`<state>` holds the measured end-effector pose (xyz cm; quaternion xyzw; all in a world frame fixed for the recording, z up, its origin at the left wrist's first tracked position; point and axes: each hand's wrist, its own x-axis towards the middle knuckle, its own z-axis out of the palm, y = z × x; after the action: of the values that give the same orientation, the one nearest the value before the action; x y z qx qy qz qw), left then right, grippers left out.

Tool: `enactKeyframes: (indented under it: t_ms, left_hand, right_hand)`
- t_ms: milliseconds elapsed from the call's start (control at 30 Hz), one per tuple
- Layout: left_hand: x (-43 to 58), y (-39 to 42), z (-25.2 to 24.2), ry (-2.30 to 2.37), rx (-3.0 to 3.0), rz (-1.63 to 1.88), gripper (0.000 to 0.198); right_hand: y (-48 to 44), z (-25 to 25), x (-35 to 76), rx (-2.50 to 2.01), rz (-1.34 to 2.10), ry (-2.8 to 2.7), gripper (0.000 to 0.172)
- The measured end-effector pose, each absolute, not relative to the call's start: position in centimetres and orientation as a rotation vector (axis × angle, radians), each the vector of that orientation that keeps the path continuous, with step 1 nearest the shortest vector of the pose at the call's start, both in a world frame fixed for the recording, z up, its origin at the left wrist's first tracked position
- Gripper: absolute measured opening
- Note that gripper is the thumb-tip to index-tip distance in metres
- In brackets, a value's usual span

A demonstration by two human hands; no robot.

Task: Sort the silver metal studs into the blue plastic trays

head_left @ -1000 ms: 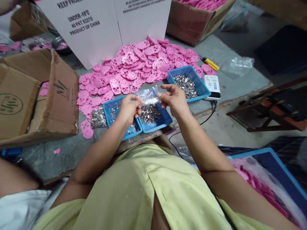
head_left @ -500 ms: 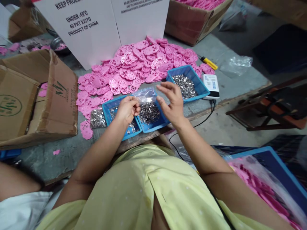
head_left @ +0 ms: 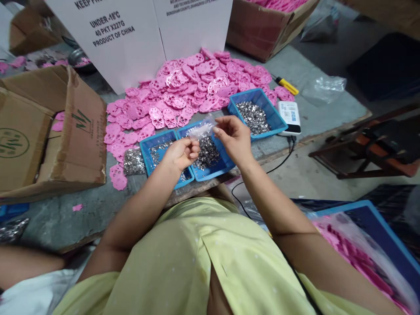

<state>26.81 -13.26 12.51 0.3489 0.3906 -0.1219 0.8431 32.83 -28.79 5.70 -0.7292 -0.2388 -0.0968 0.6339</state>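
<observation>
A small clear plastic bag [head_left: 202,127] hangs between both hands above the middle blue tray [head_left: 215,168] of shiny metal bits. My right hand [head_left: 233,138] pinches the bag's right upper edge. My left hand [head_left: 182,154] is closed under the bag's left lower end, over the seam between that tray and the left blue tray [head_left: 147,158]. A third blue tray [head_left: 269,111] of metal bits sits to the right. Behind the trays lies a heap of pink plastic pieces [head_left: 183,94].
An open cardboard box [head_left: 42,131] stands at left and a white printed carton [head_left: 131,39] at the back. A clear bag of metal bits [head_left: 133,162], a white device [head_left: 289,117] with a black cable, a yellow tool [head_left: 287,85] and a blue crate [head_left: 370,227] of pink parts are around.
My right hand let go of the bag, opened, then came back and pinched its edge again. My left hand slid slightly right and lower while holding the bag.
</observation>
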Motion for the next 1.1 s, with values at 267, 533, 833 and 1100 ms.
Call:
enactKeyframes:
  t_ms: [267, 533, 833, 1100]
  left_hand:
    - [26.5, -13.2, 12.4, 0.802, 0.627, -0.271, 0.028]
    - [26.5, -13.1, 11.7, 0.705, 0.711, -0.206, 0.026]
    - [25.8, -13.4, 11.1, 0.548, 1.249, 0.005, 0.020]
    - [26.0, -12.9, 10.0, 0.524, 1.405, 0.166, 0.005]
  right_hand:
    - [-29.5, 6.8, 32.2, -1.863, -0.585, -0.707, 0.032]
    - [-29.6, 7.1, 32.4, -1.878, -0.498, -0.814, 0.030]
    - [-29.2, 6.3, 32.9, -1.958, -0.605, -0.885, 0.024]
    - [-29.3, 5.7, 33.2, -2.102, -0.569, -0.786, 0.023]
